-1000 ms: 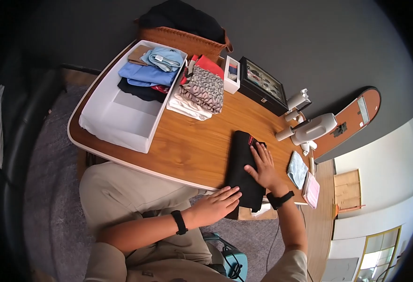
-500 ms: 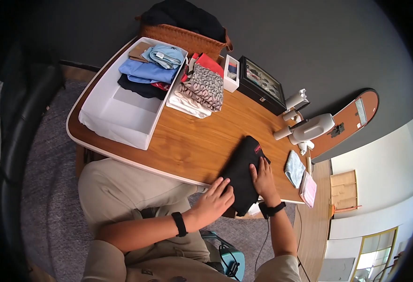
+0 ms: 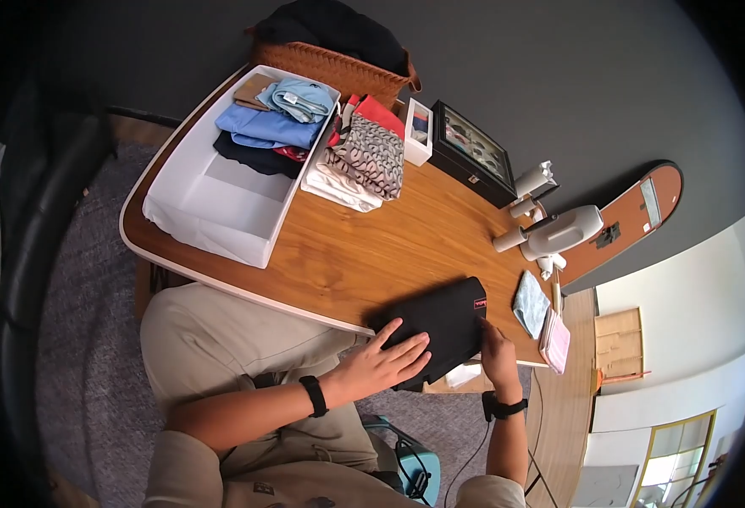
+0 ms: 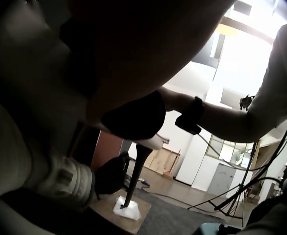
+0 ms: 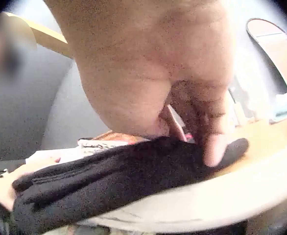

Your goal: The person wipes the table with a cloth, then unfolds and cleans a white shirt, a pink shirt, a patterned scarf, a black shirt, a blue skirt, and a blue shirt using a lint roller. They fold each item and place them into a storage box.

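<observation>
While the left hand (image 3: 376, 364) lies on a folded black garment (image 3: 440, 330), the right hand (image 3: 499, 360) pinches its edge

The left hand's fingers are extended and spread over the cloth, pressing from above and grasping nothing. The right hand grips the side of the garment, its fingers bent and its thumb against the fabric, as the right wrist view shows. The garment lies at the near rim of the wooden table (image 3: 338, 271), partly overhanging it, with a small red label (image 3: 480, 303) at its far end. Dark bands circle both wrists. Beneath the hands are beige trousers (image 3: 211, 339), and on the floor sits a teal object (image 3: 419, 470) with a black cord.

Past the right hand lie a light blue cloth (image 3: 531, 305) and, just beside it, a pink cloth (image 3: 556, 343). Toward the left stands an open-topped white box (image 3: 211, 229), folded blue, brown and dark clothes in its far half. Close against it is a pile of clothes (image 3: 360, 161) in red, patterned and white fabric. Behind these come a small white box (image 3: 418, 157), a black display case (image 3: 474, 144) and a white appliance (image 3: 565, 233). A woven basket (image 3: 330, 68) holding black cloth and a rounded brown panel (image 3: 626, 229) stand by the grey wall (image 3: 559, 76).
</observation>
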A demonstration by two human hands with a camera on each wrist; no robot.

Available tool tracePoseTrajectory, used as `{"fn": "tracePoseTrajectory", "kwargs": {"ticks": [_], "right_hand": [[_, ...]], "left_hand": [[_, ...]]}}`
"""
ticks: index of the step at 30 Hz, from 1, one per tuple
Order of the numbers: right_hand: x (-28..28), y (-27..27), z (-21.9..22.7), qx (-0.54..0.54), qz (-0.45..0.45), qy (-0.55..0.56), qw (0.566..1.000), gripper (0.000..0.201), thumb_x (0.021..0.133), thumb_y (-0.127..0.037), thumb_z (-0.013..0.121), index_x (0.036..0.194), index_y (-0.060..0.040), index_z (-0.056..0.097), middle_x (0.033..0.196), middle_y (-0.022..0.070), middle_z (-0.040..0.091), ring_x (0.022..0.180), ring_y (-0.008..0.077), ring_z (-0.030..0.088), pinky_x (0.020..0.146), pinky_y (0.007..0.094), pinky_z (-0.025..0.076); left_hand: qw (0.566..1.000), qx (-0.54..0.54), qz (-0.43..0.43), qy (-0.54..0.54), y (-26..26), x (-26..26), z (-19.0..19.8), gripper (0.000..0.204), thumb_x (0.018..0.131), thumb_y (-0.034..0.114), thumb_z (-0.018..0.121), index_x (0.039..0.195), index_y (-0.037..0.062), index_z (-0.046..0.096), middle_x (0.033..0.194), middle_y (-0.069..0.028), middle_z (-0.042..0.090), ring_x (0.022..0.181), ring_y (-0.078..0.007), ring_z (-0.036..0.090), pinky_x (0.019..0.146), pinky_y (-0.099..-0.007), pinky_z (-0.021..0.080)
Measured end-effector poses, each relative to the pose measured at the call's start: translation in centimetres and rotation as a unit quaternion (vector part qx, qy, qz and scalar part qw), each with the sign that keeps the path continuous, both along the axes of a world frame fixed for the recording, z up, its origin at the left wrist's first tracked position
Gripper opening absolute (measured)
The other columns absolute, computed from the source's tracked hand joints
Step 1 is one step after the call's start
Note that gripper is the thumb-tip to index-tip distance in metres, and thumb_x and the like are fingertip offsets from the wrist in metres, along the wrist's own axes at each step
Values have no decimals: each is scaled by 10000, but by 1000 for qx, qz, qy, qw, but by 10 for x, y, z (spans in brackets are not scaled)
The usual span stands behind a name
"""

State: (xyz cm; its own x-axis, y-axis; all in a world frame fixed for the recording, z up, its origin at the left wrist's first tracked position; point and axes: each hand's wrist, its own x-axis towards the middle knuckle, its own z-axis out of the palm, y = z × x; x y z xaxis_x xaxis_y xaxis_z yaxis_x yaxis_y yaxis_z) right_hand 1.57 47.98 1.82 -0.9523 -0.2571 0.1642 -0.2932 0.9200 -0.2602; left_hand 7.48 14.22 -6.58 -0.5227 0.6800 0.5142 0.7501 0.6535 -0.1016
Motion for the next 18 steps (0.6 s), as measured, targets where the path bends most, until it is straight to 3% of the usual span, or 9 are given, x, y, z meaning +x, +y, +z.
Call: {"fn": "tracePoseTrajectory", "kwargs": {"ticks": [1, 4, 5, 7, 8, 11, 13, 15, 18], "right_hand": [[5, 2, 8, -48, -17, -42, 998, 456, 958, 99, 551, 1367, -21, 709, 1085, 267, 740, 1011, 454, 714, 959, 500, 568], [11, 35, 1, 44, 41, -29, 998, 532, 903, 98, 608, 1416, -26, 673, 1209, 242, 715, 1206, 427, 645, 1063, 488, 522], [16, 37, -3, 44, 41, -29, 998, 532, 903, 98, 608, 1416, -26, 673, 1209, 242, 715, 1206, 427, 645, 1063, 488, 522], [28, 33, -14, 77, 57, 17, 995, 700, 842, 47, 740, 1516, -53, 582, 1369, 215, 644, 1345, 420, 534, 1154, 510, 447], [33, 30, -21, 76, 56, 15, 995, 700, 842, 47, 740, 1516, -53, 582, 1369, 215, 644, 1345, 420, 534, 1154, 510, 447], [38, 25, -45, 93, 26, 86, 992, 974, 739, -46, 895, 1607, -84, 456, 1473, 186, 569, 1332, 430, 524, 1170, 539, 405], [44, 17, -50, 95, 4, 98, 991, 947, 745, -44, 891, 1595, -85, 476, 1449, 183, 576, 1316, 423, 530, 1158, 539, 405], [45, 15, -52, 99, -16, 109, 989, 921, 751, -43, 887, 1583, -86, 495, 1426, 179, 582, 1300, 417, 537, 1147, 539, 405], [47, 26, -57, 66, -25, 126, 990, 811, 733, -36, 885, 1491, -96, 603, 1332, 149, 616, 1233, 398, 552, 1119, 522, 407]], "left_hand": [[1000, 11, 4, -3, 4, 1, -6, 609, 1039, 294, 539, 1623, 150, 450, 1720, -81, 407, 1638, -247, 304, 1325, -655, 254], [999, 30, 7, 8, 10, -3, -15, 617, 1035, 296, 543, 1625, 144, 448, 1723, -86, 398, 1635, -256, 306, 1340, -621, 259], [999, 38, 7, 20, 11, -5, -18, 623, 1033, 296, 543, 1630, 145, 444, 1727, -89, 394, 1635, -260, 308, 1342, -608, 264], [999, 26, 5, 44, 11, -15, -30, 625, 1037, 293, 539, 1636, 147, 437, 1734, -93, 383, 1635, -260, 310, 1339, -601, 272], [997, 13, 3, 69, 11, -18, -36, 627, 1041, 289, 536, 1643, 149, 430, 1740, -97, 373, 1635, -260, 312, 1337, -593, 279], [996, 55, -1, 71, 15, -18, -32, 560, 1048, 301, 533, 1584, 144, 500, 1676, -94, 472, 1574, -269, 426, 1317, -623, 280], [994, 87, -9, 59, 12, -18, -23, 517, 1047, 292, 541, 1537, 126, 550, 1628, -100, 533, 1543, -271, 471, 1304, -624, 311], [990, 128, -39, 37, 7, -20, -13, 397, 1038, 244, 572, 1396, 87, 640, 1494, -111, 645, 1431, -279, 587, 1248, -604, 411], [973, 210, -95, -10, -5, -28, 0, 321, 1005, 166, 625, 1306, 62, 669, 1405, -116, 690, 1337, -295, 654, 1191, -568, 489]]}}
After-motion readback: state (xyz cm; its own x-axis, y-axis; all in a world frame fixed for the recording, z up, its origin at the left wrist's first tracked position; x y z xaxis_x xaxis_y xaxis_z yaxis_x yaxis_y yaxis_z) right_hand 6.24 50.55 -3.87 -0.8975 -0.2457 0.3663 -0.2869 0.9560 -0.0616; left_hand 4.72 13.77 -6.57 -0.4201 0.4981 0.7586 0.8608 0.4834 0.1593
